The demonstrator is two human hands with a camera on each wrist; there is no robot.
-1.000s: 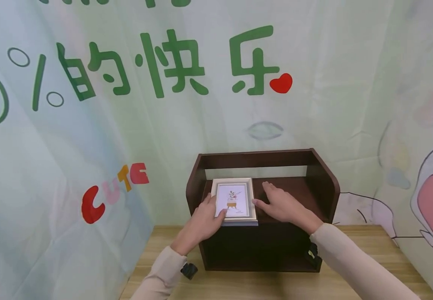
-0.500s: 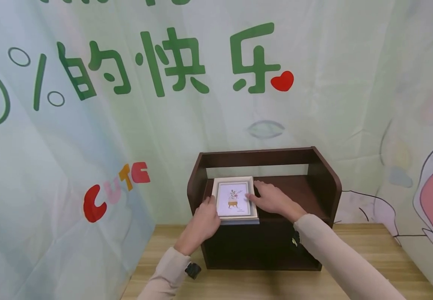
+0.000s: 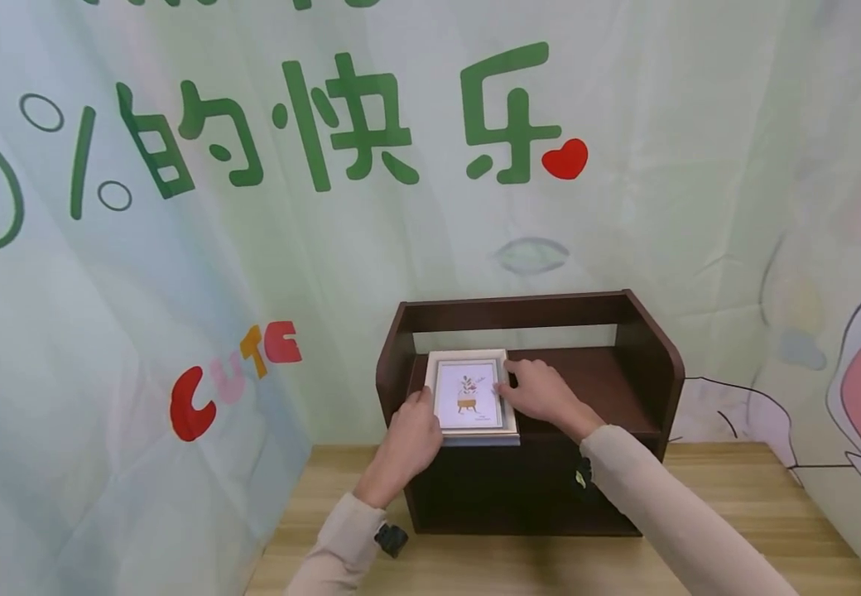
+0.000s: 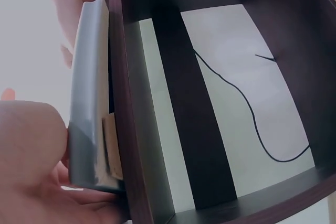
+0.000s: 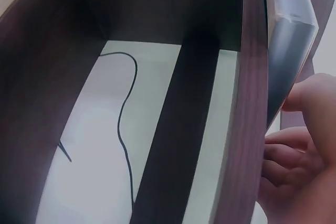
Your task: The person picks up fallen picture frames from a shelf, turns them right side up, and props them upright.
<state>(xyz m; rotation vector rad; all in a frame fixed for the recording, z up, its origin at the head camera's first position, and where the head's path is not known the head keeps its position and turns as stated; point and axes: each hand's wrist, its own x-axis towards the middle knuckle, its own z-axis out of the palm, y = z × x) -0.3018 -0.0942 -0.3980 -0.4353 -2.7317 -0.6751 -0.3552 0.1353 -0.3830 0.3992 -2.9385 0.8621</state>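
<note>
A picture frame (image 3: 468, 396) with a pale border and a potted-plant print lies face up on the left part of a dark brown desktop shelf's top board (image 3: 587, 372), its front edge jutting slightly past the board. My left hand (image 3: 410, 432) holds the frame's left side. Opposite, my right hand (image 3: 542, 389) grips the right side, thumb on the border. In the left wrist view, fingers of the left hand (image 4: 31, 150) reach below the silvery edge of the frame (image 4: 86, 114). From the right wrist, curled fingers of the right hand (image 5: 299, 150) show beside the frame's corner (image 5: 294, 40).
The shelf has raised side panels (image 3: 642, 356) and a back rail (image 3: 512, 313) behind the frame. Below is an open compartment (image 3: 520, 488). It stands on a wood-grain table (image 3: 728, 497), against a printed curtain (image 3: 371, 248).
My right hand has moved left from beside the frame to hold its right edge. The left thumb has come off the picture's face toward the left edge.
</note>
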